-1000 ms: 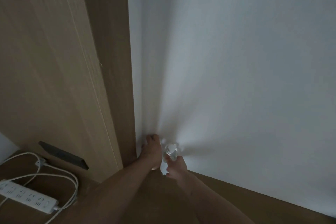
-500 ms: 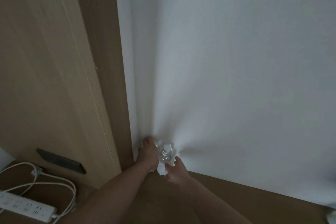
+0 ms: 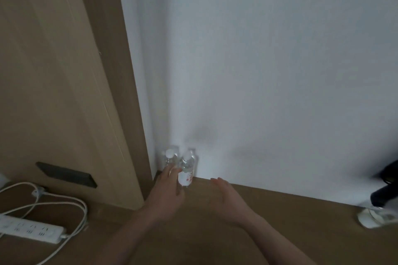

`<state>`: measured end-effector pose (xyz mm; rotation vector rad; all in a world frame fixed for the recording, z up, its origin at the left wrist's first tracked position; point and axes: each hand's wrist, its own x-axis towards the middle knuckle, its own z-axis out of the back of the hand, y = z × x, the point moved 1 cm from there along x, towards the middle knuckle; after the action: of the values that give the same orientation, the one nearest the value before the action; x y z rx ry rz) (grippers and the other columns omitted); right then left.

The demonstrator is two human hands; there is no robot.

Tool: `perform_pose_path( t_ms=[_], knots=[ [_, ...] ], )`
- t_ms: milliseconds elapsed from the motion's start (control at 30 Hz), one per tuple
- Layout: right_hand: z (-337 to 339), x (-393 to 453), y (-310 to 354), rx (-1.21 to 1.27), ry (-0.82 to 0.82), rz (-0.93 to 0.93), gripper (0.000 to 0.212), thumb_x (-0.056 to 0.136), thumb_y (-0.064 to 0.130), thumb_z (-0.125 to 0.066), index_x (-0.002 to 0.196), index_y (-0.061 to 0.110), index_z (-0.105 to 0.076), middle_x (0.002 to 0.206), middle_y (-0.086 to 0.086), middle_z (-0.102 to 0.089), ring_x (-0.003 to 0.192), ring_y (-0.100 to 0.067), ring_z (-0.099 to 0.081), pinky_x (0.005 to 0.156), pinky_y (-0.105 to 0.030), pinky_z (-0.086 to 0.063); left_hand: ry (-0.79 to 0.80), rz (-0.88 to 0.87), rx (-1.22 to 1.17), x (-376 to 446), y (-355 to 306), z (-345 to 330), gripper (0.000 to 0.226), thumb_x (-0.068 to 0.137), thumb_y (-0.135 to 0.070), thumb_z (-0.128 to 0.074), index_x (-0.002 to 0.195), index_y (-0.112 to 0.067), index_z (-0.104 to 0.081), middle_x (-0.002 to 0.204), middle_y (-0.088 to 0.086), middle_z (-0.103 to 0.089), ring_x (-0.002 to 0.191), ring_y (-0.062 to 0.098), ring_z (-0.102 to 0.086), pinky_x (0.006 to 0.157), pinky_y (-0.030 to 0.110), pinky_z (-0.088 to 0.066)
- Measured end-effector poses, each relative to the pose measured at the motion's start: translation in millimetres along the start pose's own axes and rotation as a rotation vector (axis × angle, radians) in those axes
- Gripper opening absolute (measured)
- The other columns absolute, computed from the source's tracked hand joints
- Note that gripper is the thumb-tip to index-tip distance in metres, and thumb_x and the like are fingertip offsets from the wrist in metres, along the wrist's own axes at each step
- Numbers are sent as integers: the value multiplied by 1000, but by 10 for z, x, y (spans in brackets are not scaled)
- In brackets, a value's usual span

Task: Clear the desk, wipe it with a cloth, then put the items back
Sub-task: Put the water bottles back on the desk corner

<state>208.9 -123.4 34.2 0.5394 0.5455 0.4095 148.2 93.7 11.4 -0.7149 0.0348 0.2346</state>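
- Left grip reaches to the two clear bottles, fingers touching the right bottle; whether they curl round it cannot be told.
- Right grip hovers wide, fingers straight, just beside them.
- Both bottles, including the left bottle, stand upright in the table's back corner against the white wall.
- Power strip lies far left.

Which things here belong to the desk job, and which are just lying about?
Job:
two water bottles in the back corner
left hand, touching them
right hand, open
desk

Lying about:
power strip
white cable
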Motion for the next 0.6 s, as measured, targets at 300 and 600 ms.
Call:
perform_pose_path(
  t_ms=[300, 600],
  knots=[
    [-1, -778, -432, -142, -23, -45, 77, 99, 44, -60, 163, 36, -18, 173, 4, -1, 160, -23, -5, 127, -35, -16, 192, -144, 310, -725, -127, -130, 71, 100, -43, -55, 160, -31, -21, 171, -6, 5, 158, 20, -2, 128, 42, -17],
    [168, -1885, -831, -146, -144, -140, 75, 102, 52, -53, 164, 39, -12, 172, 11, 9, 159, -20, 8, 129, -40, -9, 260, -238, 437, -1216, -819, -393, 73, 102, -51, -47, 162, -36, -8, 170, -9, 17, 158, 19, 10, 127, 39, -4]
  ],
)
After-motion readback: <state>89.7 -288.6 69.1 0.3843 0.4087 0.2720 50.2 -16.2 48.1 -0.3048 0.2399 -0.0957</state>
